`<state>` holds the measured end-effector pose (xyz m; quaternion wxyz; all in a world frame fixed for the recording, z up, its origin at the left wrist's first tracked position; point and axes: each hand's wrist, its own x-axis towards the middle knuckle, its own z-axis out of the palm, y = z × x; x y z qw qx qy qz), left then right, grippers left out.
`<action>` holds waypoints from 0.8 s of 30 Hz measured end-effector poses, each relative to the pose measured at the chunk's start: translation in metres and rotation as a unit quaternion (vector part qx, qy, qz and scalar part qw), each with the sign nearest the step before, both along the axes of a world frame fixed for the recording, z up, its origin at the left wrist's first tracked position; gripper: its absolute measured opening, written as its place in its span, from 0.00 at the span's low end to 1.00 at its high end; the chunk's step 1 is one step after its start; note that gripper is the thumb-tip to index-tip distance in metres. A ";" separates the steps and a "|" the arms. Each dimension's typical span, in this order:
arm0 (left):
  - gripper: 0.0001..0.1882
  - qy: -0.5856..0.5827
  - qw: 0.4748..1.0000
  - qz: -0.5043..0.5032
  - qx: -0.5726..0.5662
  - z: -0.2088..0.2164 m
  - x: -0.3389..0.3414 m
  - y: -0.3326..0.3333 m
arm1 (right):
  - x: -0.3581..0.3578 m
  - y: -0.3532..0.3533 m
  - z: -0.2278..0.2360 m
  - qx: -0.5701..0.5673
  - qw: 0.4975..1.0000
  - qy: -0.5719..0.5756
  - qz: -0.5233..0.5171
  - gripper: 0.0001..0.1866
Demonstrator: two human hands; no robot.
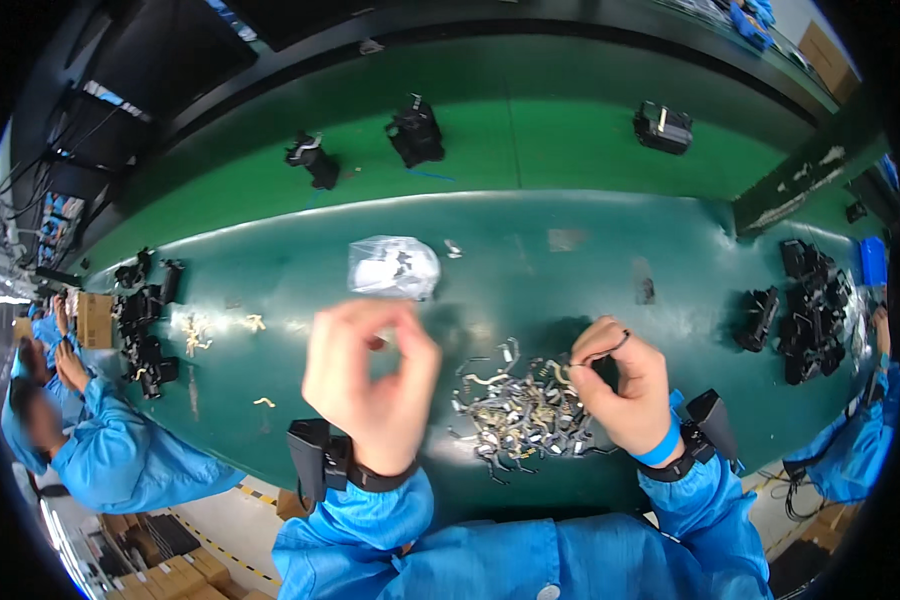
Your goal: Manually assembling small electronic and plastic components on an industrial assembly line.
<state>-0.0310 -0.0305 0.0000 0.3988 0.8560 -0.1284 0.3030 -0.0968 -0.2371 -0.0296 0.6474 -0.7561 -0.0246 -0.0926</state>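
My left hand [368,385] hovers left of the pile, its thumb and forefinger curled together in a pinch; it is blurred, and what sits between the fingertips, if anything, is too small to tell. At the upper right of the pile, my right hand [625,390] is closed, thumb against forefinger, with a thin black curved piece [604,354] by its fingers. Beneath and between the hands lies a loose pile of small bent parts [525,415], black, silvery and yellowish. Beyond my left hand rests a clear plastic bag [394,266] with white contents and small dark pieces.
Black assemblies stand at left [148,325] and right [812,315]. Across the raised table edge are more black units [416,133] on a green surface [550,140]. Small cream parts [198,335] lie at left. A co-worker [120,440] sits left; another person's blue sleeve [855,440] shows right.
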 end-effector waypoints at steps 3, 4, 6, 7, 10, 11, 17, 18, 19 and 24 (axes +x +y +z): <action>0.05 -0.029 0.995 0.074 0.061 0.004 0.024 0.015 | 0.002 -0.003 0.000 0.025 0.999 0.039 -0.001 0.05; 0.04 -0.023 0.994 0.056 0.089 0.002 0.030 0.021 | 0.003 -0.003 0.002 0.038 0.998 0.049 -0.001 0.05; 0.04 0.005 0.994 0.060 0.095 -0.005 0.034 0.019 | 0.005 -0.008 0.000 0.067 0.997 0.045 0.001 0.05; 0.04 0.003 0.994 0.060 0.093 -0.008 0.036 0.019 | 0.006 -0.010 0.000 0.096 0.994 0.042 0.002 0.05; 0.08 -0.009 0.991 0.057 0.120 -0.011 0.037 0.020 | 0.014 -0.016 0.006 0.182 0.979 0.085 0.044 0.05; 0.09 -0.017 0.993 0.055 0.107 -0.009 0.036 0.019 | 0.017 -0.015 0.014 0.233 0.964 0.112 0.061 0.03; 0.18 -0.102 0.963 -0.235 0.081 -0.002 0.004 -0.010 | 0.037 -0.002 0.021 0.381 0.880 0.204 0.197 0.04; 0.20 -0.101 0.955 -0.269 0.075 -0.003 0.000 -0.017 | 0.038 0.000 0.022 0.366 0.882 0.219 0.198 0.06; 0.20 -0.100 0.955 -0.271 0.071 -0.005 -0.001 -0.018 | 0.037 -0.002 0.021 0.364 0.884 0.221 0.195 0.06; 0.17 -0.098 0.942 -0.312 0.075 -0.008 -0.003 -0.018 | 0.037 -0.003 0.016 0.399 0.842 0.270 0.241 0.07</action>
